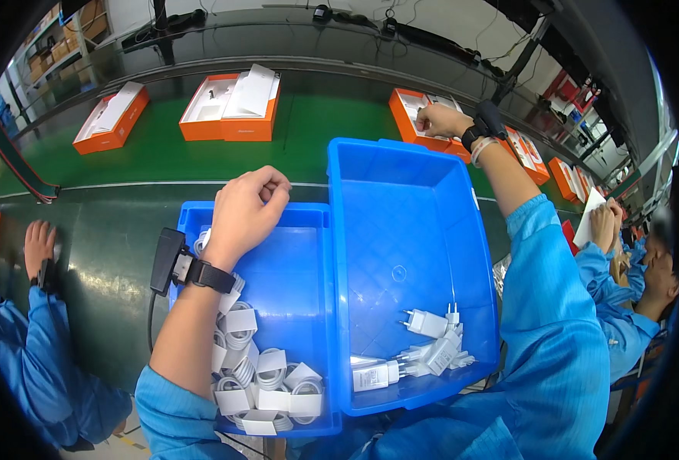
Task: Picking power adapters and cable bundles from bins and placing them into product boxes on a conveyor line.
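Observation:
My left hand (249, 208) hovers over the far end of the left blue bin (309, 261), its fingers curled into a loose fist with nothing showing in them. Below it, coiled white cables (270, 368) with white paper bands lie in that bin. My right hand (443, 120) reaches past the right blue bin (408, 222) to an open orange box (404, 107). Its fingers are bent together at the box's white inside; whatever they may grip is hidden. White plug chargers (435, 349) are heaped at the near end of the right bin.
More orange boxes, one open with a white insert (228, 107) and a narrower one (111, 119), sit on the green conveyor belt (309, 115). A co-worker's hand (40, 249) rests on the dark table at left. At right, another person's hands hold a white sheet (587, 218).

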The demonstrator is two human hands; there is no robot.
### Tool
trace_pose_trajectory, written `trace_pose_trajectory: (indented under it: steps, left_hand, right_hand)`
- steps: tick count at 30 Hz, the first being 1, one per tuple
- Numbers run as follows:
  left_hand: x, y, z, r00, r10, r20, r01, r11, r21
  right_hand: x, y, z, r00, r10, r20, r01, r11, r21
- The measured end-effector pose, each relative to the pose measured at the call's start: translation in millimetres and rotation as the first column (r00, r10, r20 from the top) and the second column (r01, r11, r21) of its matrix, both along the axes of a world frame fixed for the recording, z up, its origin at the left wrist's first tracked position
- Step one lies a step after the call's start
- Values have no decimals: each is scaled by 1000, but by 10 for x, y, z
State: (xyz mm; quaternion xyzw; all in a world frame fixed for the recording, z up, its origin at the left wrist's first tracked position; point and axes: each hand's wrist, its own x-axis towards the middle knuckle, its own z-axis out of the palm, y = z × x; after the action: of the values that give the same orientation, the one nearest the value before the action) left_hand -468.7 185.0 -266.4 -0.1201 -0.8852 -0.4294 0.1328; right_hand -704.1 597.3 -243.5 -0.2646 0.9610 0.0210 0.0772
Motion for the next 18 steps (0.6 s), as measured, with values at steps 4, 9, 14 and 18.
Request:
trace_pose_trajectory:
  steps: [4, 9, 14, 18]
  left_hand:
    - [-24, 12, -13, 999, -11, -33, 11, 1000, -7]
    - [-128, -35, -77, 996, -88, -34, 88, 996, -15]
    - [-146, -78, -114, 994, -110, -14, 110, 994, 10]
    - [-154, -27, -109, 994, -105, 0, 105, 994, -15]
  right_hand:
    - [48, 84, 95, 1000, -21, -2, 21, 999, 40]
    - [1045, -681, 543, 933, 134, -335, -262, 889, -375]
    - [2526, -1097, 528, 803, 514, 301, -447, 854, -267]
    - [3135, -1045, 377, 819, 214, 532, -289, 955, 62]
